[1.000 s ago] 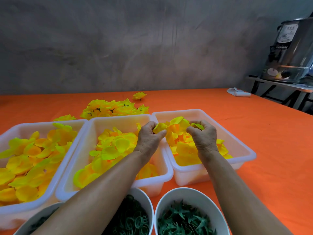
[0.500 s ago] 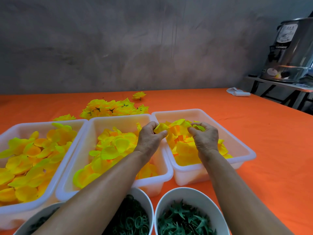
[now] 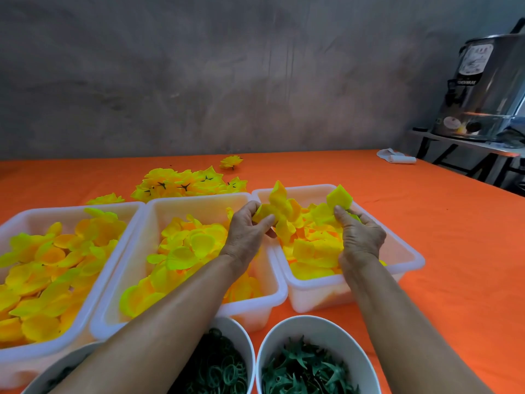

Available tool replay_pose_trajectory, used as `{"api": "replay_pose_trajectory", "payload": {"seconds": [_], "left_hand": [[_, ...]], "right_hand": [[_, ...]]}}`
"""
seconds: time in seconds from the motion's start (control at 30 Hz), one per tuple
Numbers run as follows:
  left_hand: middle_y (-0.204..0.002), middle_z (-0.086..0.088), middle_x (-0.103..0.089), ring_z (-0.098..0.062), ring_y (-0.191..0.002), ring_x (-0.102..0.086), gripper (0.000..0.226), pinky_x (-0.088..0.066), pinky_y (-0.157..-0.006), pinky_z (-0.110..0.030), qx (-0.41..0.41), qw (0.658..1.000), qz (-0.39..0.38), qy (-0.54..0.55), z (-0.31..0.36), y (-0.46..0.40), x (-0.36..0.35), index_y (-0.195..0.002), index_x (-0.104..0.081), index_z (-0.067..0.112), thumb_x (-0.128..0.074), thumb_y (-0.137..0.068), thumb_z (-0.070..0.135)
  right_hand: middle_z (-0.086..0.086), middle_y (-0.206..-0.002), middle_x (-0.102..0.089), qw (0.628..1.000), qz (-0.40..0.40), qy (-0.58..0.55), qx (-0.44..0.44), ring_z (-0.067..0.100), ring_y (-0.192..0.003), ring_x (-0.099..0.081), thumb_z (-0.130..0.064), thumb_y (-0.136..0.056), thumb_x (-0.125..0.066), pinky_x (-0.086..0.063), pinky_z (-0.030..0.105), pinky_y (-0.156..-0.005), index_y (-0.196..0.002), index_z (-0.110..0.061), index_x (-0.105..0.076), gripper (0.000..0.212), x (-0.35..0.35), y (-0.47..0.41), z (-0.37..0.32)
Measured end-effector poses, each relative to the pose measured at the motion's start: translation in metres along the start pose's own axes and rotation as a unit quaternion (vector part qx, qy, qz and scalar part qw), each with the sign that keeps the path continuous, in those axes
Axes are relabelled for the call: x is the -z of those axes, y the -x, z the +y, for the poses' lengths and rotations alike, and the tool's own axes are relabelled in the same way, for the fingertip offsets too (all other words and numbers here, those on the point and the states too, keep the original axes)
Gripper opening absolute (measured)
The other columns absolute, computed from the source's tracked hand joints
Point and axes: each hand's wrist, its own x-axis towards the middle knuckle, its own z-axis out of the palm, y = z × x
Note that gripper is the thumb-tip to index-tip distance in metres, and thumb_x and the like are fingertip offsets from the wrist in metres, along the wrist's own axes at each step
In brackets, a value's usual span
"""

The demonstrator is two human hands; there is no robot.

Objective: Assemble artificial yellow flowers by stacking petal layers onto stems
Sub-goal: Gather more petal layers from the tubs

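Pinching a clump of yellow petal layers (image 3: 279, 211) between thumb and fingers, the left hand (image 3: 246, 234) holds it above the right-hand white tray (image 3: 409, 253) at centre frame, while the right hand (image 3: 359, 234) grips another petal piece (image 3: 338, 198) beside it. Two more petal-filled trays (image 3: 133, 251) sit to the left; finished flowers (image 3: 187, 184) lie behind, bowls of green parts (image 3: 305, 365) below

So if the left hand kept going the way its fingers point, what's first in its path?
The left hand points up and to the right, toward the yellow petal layer it already pinches. Beyond that, probably the petals heaped in the right-hand white tub, though depth is hard to judge here.
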Motion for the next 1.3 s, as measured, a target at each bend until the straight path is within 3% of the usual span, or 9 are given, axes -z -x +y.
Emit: {"api": "replay_pose_trajectory", "payload": {"seconds": [0.2, 0.37, 0.5, 0.63, 0.77, 0.87, 1.0, 1.13, 1.3], "left_hand": [[-0.064, -0.003, -0.060, -0.019, -0.061, -0.056, 0.011, -0.035, -0.051, -0.024, 0.001, 0.999, 0.032, 0.021, -0.001, -0.001, 0.000, -0.088, -0.060, 0.015, -0.056, -0.093, 0.007], [-0.065, -0.004, -0.060, -0.024, -0.065, -0.054, 0.013, -0.033, -0.052, -0.027, 0.000, 0.999, 0.034, 0.033, 0.000, 0.000, -0.001, -0.086, -0.060, 0.017, -0.054, -0.094, 0.008], [-0.069, -0.002, -0.061, -0.013, -0.055, -0.056, 0.009, -0.034, -0.047, -0.023, 0.001, 0.998, 0.039, 0.048, 0.003, 0.001, 0.000, -0.090, -0.059, 0.011, -0.053, -0.094, 0.005], [-0.069, 0.000, -0.060, -0.006, -0.048, -0.056, 0.005, -0.034, -0.045, -0.019, 0.008, 0.997, 0.036, 0.061, 0.004, 0.001, 0.000, -0.096, -0.057, 0.005, -0.052, -0.094, 0.004], [-0.071, 0.000, -0.061, -0.006, -0.047, -0.057, 0.007, -0.034, -0.044, -0.018, 0.025, 0.996, 0.041, 0.075, 0.004, 0.000, 0.000, -0.097, -0.056, 0.005, -0.049, -0.096, 0.006], [-0.074, -0.002, -0.062, -0.006, -0.048, -0.059, 0.013, -0.033, -0.044, -0.019, 0.048, 0.992, 0.047, 0.110, 0.005, -0.001, 0.001, -0.096, -0.058, 0.007, -0.046, -0.099, 0.010], [-0.079, -0.002, -0.064, -0.009, -0.054, -0.060, 0.016, -0.034, -0.045, -0.020, 0.078, 0.983, 0.035, 0.165, 0.006, -0.001, 0.002, -0.092, -0.061, 0.014, -0.047, -0.099, 0.017], [-0.078, -0.001, -0.064, -0.007, -0.053, -0.060, 0.013, -0.037, -0.043, -0.018, 0.096, 0.975, 0.023, 0.200, 0.008, -0.002, 0.001, -0.092, -0.061, 0.015, -0.049, -0.097, 0.018], [-0.069, -0.001, -0.062, -0.007, -0.049, -0.056, 0.010, -0.039, -0.040, -0.016, 0.126, 0.956, 0.010, 0.264, 0.008, -0.004, 0.002, -0.090, -0.059, 0.011, -0.052, -0.095, 0.015]], "right_hand": [[0.001, -0.063, -0.054, 0.998, -0.033, -0.036, -0.046, 0.014, -0.060, -0.049, -0.013, -0.083, -0.068, -0.040, 0.024, -0.056, -0.063, -0.018, -0.058, 0.023, -0.003, 0.006, -0.014], [0.002, -0.058, -0.056, 0.991, -0.122, 0.026, -0.043, 0.014, -0.055, -0.049, -0.003, -0.083, -0.065, -0.042, 0.022, -0.052, -0.070, -0.014, -0.061, 0.018, 0.001, 0.009, -0.020], [-0.006, -0.044, -0.057, 0.984, -0.161, 0.070, -0.014, 0.003, -0.039, -0.052, -0.005, -0.082, -0.069, -0.043, 0.016, -0.041, -0.073, -0.009, -0.059, 0.014, 0.008, 0.006, -0.021], [0.003, -0.054, -0.057, 0.977, -0.175, 0.125, 0.002, 0.003, -0.037, -0.052, -0.008, -0.079, -0.073, -0.040, 0.020, -0.047, -0.069, -0.012, -0.056, 0.020, 0.011, 0.007, -0.014], [0.004, -0.052, -0.050, 0.972, -0.178, 0.149, 0.039, 0.002, -0.033, -0.045, -0.013, -0.073, -0.079, -0.036, 0.017, -0.039, -0.061, -0.013, -0.051, 0.030, 0.010, 0.008, -0.009], [0.004, -0.059, -0.047, 0.957, -0.195, 0.204, 0.070, 0.011, -0.052, -0.043, -0.019, -0.067, -0.084, -0.035, 0.027, -0.054, -0.060, -0.012, -0.053, 0.032, 0.010, 0.006, -0.006], [0.008, -0.087, -0.066, 0.946, -0.231, 0.224, 0.047, 0.017, -0.083, -0.061, -0.017, -0.064, -0.085, -0.045, 0.024, -0.067, -0.094, -0.010, -0.069, 0.035, 0.010, 0.006, -0.005], [0.009, -0.107, -0.068, 0.959, -0.188, 0.196, 0.082, 0.024, -0.103, -0.062, -0.017, -0.073, -0.079, -0.049, 0.038, -0.092, -0.110, -0.007, -0.067, 0.040, 0.009, 0.005, -0.008], [0.006, -0.102, -0.069, 0.969, -0.229, 0.070, 0.061, 0.011, -0.090, -0.062, -0.011, -0.079, -0.073, -0.051, 0.023, -0.078, -0.115, -0.010, -0.065, 0.038, 0.010, 0.010, -0.014]]}}
